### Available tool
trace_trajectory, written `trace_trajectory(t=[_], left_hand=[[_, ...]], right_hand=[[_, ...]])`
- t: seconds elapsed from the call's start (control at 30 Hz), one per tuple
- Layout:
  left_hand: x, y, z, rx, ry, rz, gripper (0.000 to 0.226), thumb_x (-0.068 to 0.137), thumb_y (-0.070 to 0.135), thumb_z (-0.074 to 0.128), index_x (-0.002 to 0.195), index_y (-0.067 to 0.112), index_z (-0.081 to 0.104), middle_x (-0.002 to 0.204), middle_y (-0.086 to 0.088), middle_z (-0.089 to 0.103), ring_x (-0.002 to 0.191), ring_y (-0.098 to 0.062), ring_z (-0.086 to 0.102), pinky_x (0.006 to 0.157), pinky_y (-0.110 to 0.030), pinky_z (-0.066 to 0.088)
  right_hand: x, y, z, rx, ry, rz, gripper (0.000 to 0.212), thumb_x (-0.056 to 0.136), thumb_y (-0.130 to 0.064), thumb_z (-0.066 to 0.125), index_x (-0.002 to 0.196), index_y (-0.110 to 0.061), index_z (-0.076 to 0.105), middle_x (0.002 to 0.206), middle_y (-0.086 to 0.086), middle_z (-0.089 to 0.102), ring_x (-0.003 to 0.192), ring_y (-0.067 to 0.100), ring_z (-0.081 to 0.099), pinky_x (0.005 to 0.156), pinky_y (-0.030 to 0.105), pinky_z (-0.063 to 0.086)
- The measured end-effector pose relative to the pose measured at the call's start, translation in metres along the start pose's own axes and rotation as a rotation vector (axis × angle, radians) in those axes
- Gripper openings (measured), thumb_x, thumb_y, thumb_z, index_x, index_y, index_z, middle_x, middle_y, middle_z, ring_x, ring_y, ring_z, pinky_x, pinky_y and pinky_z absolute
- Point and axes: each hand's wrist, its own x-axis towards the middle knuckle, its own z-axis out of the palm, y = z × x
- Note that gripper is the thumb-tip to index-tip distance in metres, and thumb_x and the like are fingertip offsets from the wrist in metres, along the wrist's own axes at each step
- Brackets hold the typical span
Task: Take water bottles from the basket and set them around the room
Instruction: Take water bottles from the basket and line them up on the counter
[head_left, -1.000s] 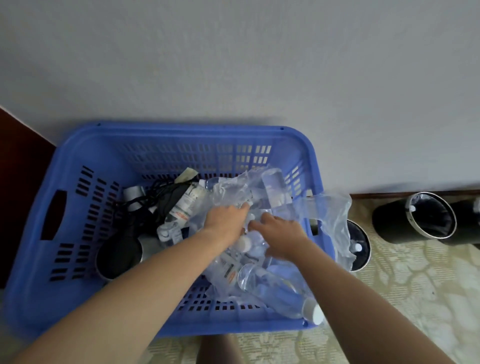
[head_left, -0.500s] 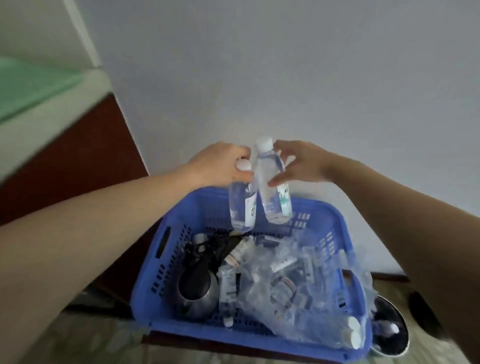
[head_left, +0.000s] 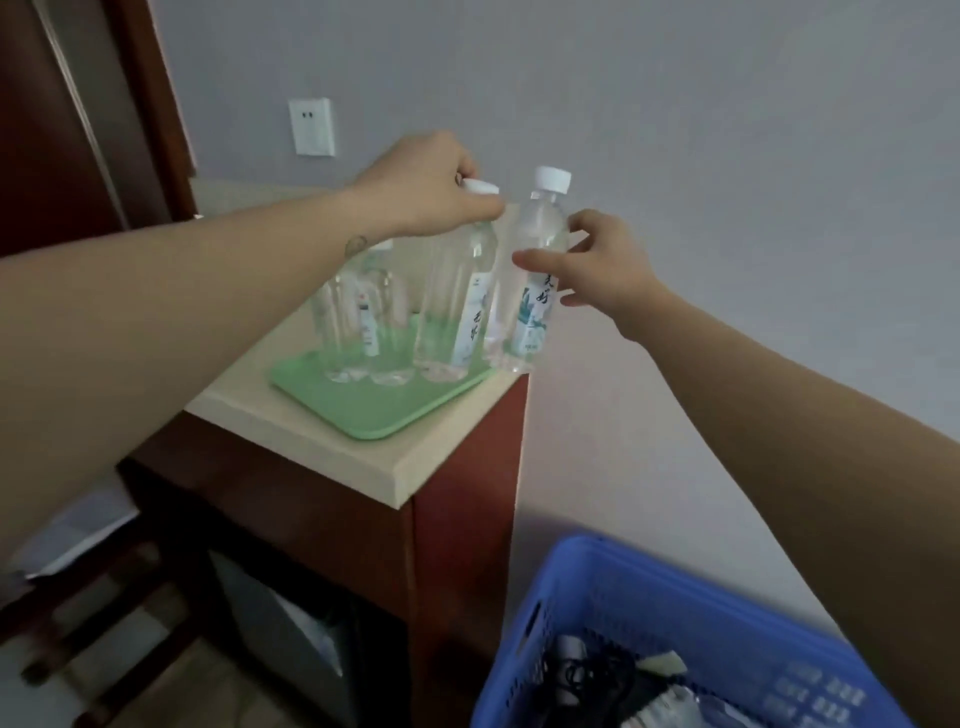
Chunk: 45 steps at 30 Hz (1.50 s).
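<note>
Now both water bottles stand cap-up over the far right corner of the counter (head_left: 311, 447), long axes close to vertical. The left hand (head_left: 431, 192) curls down over the neck of the left bottle (head_left: 465, 301), fingers closed just under its white screw cap; that bottle's base sits on the green tray (head_left: 374, 415). The right hand (head_left: 597, 265) pinches the right bottle (head_left: 535, 291) at mid-height, thumb in front and fingers behind. This bottle leans a little, its cap toward the right, and its base is at the tray's right edge by the counter's corner; whether it rests there cannot be told.

Both bottles are clear, ribbed plastic, round in section, each with a white and teal paper label running lengthwise. Left of them, two more clear bottles (head_left: 358, 317) stand on the tray, partly hidden by the left forearm. The tray is flat, smooth and round-cornered; the counter top is pale beige stone or laminate over a red-brown cabinet (head_left: 462, 493). Near right, the blue plastic basket (head_left: 597, 587) shows its slotted wall.
</note>
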Motion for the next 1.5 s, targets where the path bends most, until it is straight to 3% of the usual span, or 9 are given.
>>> trace_trajectory(t=[0.1,0.2,0.43,0.67,0.83,0.97,1.13,1.27,1.5], left_hand=[[-0.007,-0.037,-0.007,0.092,-0.059,-0.025,0.038,0.076,0.049,0.064,0.079,0.011,0.066,0.072,-0.006,0.064,0.063,-0.02,0.052,0.052,-0.026,0.035],[-0.016,-0.068,-0.002,0.163,-0.122,-0.071,0.037,0.074,0.05,0.063,0.071,0.013,0.059,0.064,-0.003,0.057,0.06,-0.021,0.052,0.053,-0.028,0.035],[-0.024,-0.108,-0.002,0.309,-0.138,-0.07,0.037,0.079,0.049,0.059,0.085,0.013,0.065,0.072,-0.004,0.058,0.065,-0.025,0.054,0.056,-0.03,0.037],[-0.026,-0.098,-0.001,0.555,-0.053,0.075,0.034,0.081,0.055,0.051,0.101,0.029,0.06,0.088,0.0,0.057,0.082,-0.029,0.054,0.061,-0.031,0.032],[-0.034,-0.081,-0.001,0.585,0.062,0.214,0.045,0.084,0.053,0.05,0.115,0.023,0.059,0.117,-0.008,0.055,0.112,-0.032,0.048,0.082,-0.041,0.039],[-0.043,-0.039,0.013,0.507,0.263,0.558,0.04,0.085,0.04,0.044,0.114,0.018,0.06,0.114,-0.009,0.058,0.107,-0.032,0.051,0.087,-0.042,0.038],[-0.053,0.034,0.076,0.404,0.234,0.842,0.033,0.083,0.03,0.044,0.107,0.016,0.064,0.104,-0.007,0.063,0.096,-0.031,0.058,0.083,-0.041,0.038],[-0.068,0.086,0.141,0.17,0.122,0.783,0.039,0.083,0.034,0.045,0.115,0.02,0.061,0.11,-0.004,0.06,0.098,-0.028,0.056,0.085,-0.04,0.039],[-0.117,0.18,0.273,-0.153,-0.237,0.687,0.044,0.083,0.035,0.054,0.124,0.023,0.052,0.116,-0.005,0.054,0.109,-0.029,0.051,0.092,-0.04,0.037]], right_hand=[[0.014,-0.004,0.044,-0.01,-0.004,-0.008,0.054,0.068,-0.035,0.083,0.113,-0.016,0.059,0.082,-0.002,0.062,0.084,0.021,0.067,0.079,0.041,0.057],[0.026,0.001,0.081,-0.042,-0.031,-0.001,0.056,0.07,-0.031,0.083,0.119,-0.016,0.058,0.09,-0.001,0.062,0.086,0.021,0.066,0.079,0.038,0.055],[0.04,0.023,0.127,-0.028,-0.121,0.044,0.051,0.076,-0.024,0.079,0.122,-0.017,0.061,0.092,0.005,0.069,0.089,0.024,0.068,0.086,0.04,0.055],[0.041,0.028,0.124,0.025,-0.155,0.099,0.062,0.078,-0.025,0.078,0.133,-0.017,0.05,0.1,0.007,0.067,0.09,0.02,0.065,0.089,0.038,0.053],[0.03,0.03,0.114,-0.019,-0.198,0.129,0.078,0.081,-0.031,0.075,0.146,-0.016,0.034,0.118,0.01,0.062,0.106,0.023,0.061,0.092,0.032,0.045],[0.014,0.036,0.085,-0.048,-0.128,0.169,0.066,0.084,-0.034,0.072,0.14,-0.017,0.04,0.119,0.009,0.062,0.11,0.023,0.059,0.1,0.037,0.045],[-0.021,0.068,0.015,-0.118,0.008,0.228,0.05,0.086,-0.027,0.064,0.131,-0.014,0.047,0.113,0.004,0.063,0.107,0.021,0.061,0.095,0.038,0.049],[-0.068,0.108,-0.056,-0.19,0.14,0.388,0.047,0.087,-0.027,0.065,0.13,-0.017,0.047,0.105,0.002,0.059,0.097,0.019,0.059,0.081,0.031,0.047],[-0.184,0.192,-0.162,-0.338,0.299,0.709,0.045,0.086,-0.025,0.067,0.127,-0.014,0.05,0.112,0.01,0.063,0.104,0.026,0.061,0.092,0.041,0.05]])
